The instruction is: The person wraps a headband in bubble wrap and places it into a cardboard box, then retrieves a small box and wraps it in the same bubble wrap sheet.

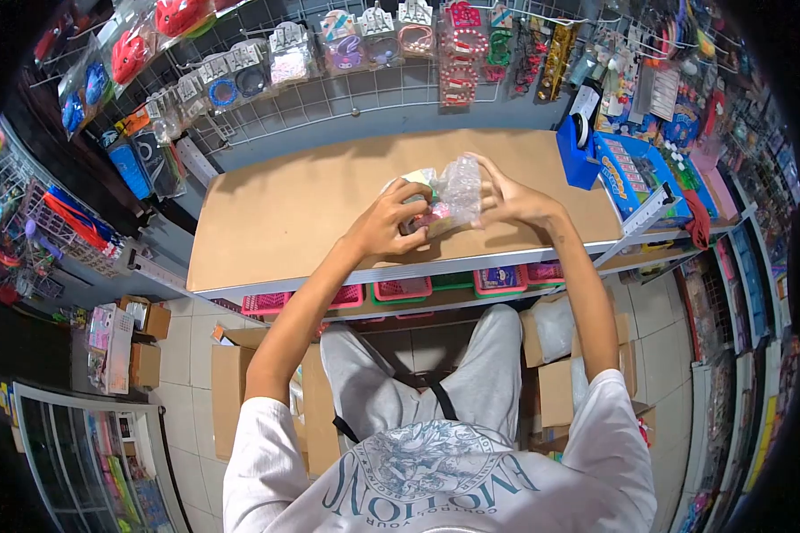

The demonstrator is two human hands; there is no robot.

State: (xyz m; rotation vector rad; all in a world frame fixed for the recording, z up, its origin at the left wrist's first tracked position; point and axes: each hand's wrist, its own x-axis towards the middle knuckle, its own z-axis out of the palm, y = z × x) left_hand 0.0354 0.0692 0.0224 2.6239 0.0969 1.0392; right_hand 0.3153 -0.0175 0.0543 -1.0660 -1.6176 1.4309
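Over the brown tabletop (284, 209), my left hand (389, 218) curls its fingers round a small colourful item (437, 211) with pink and green parts, whose exact kind I cannot tell. A piece of clear bubble wrap (461, 188) stands up against the item's right side and partly covers it. My right hand (517, 197) holds the wrap from the right, its index finger along the upper edge and the thumb lower down. Some of the right fingers show blurred through or behind the plastic. Both hands are close together near the table's front half.
A blue tape dispenser (580, 147) and a blue display box (627, 178) stand at the table's right end. Pink baskets (404, 289) line the shelf below. Packaged hair ties (380, 49) hang on the wire rack behind. Cardboard boxes (233, 400) sit on the floor beside my legs.
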